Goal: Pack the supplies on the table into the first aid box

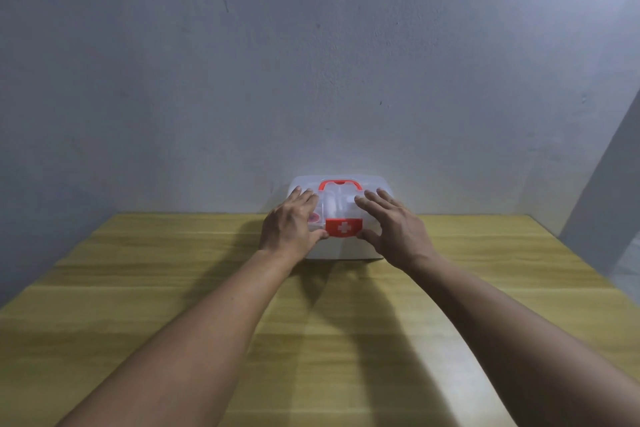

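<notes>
Both hands, left (291,222) and right (394,225), lie flat with open fingers on the box (346,250) lid, gripping nothing. Thumbs flank the red latch (343,227), likely pressing it shut.

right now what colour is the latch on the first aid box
Red with a white cross, on the latch at the front of the first aid box; head view.

Wooden table (145,288) against stained grey wall (311,62).

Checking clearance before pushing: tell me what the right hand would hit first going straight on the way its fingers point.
The right hand already rests on the first aid box; straight on, probably the red handle, then the wall.
</notes>
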`<state>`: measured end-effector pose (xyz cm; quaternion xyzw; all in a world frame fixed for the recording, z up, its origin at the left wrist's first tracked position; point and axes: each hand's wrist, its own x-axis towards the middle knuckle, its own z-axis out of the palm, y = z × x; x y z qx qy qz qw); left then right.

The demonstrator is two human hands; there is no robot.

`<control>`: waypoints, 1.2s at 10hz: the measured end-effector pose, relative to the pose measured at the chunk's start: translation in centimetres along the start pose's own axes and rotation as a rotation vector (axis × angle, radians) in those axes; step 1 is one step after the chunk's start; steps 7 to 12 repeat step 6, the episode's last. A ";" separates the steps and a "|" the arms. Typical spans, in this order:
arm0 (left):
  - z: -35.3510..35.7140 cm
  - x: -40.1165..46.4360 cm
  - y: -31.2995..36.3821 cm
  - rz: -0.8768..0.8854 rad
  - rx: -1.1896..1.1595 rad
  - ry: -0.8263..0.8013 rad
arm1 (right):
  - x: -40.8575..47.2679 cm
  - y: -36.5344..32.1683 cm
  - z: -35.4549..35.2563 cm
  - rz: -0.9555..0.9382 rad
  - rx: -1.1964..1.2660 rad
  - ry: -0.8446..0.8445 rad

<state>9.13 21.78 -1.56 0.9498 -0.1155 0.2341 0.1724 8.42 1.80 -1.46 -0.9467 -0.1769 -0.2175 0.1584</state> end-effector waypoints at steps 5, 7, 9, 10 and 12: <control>0.9 2.0 -0.8 -0.003 0.014 -0.038 | 1.6 0.8 1.1 -0.017 0.003 -0.029; 0.0 0.9 -0.6 -0.005 0.133 -0.178 | 0.2 0.9 0.7 0.009 -0.078 -0.079; 0.0 0.9 -0.6 -0.005 0.133 -0.178 | 0.2 0.9 0.7 0.009 -0.078 -0.079; 0.0 0.9 -0.6 -0.005 0.133 -0.178 | 0.2 0.9 0.7 0.009 -0.078 -0.079; 0.0 0.9 -0.6 -0.005 0.133 -0.178 | 0.2 0.9 0.7 0.009 -0.078 -0.079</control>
